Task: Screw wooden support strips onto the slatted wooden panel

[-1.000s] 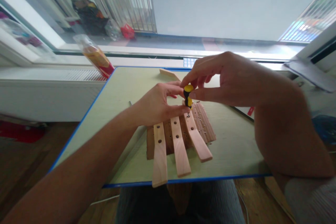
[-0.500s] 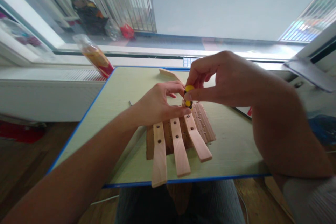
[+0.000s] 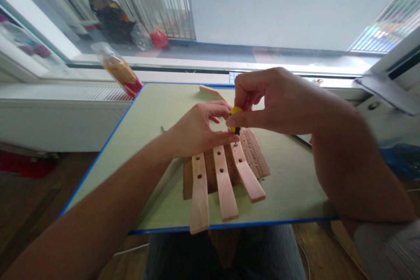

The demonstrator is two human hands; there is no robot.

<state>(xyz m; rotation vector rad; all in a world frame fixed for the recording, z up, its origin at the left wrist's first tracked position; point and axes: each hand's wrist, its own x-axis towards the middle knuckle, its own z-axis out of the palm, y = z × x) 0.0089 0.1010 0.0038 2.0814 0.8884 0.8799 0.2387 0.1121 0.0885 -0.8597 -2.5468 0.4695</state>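
My right hand pinches the short yellow-and-black handle of a screwdriver, held nearly upright. Its lower end is over the rightmost of three bent wooden pieces, near a screw in that piece. My left hand curls around the far end of the same piece, the thumb in front by the screwdriver's base and the fingers behind. Beside it lie the middle wooden piece and the left wooden piece, each with two dark holes. Under all three is a brown board with many small holes.
Another wooden piece lies at the back of the blue-edged table. A small metal item rests left of my hand. Beyond the table's left corner stands a plastic-wrapped package by the radiator and window.
My right hand has turned slightly and shifted a little left and down with the screwdriver. The left hand and the wooden pieces stay practically where they were.
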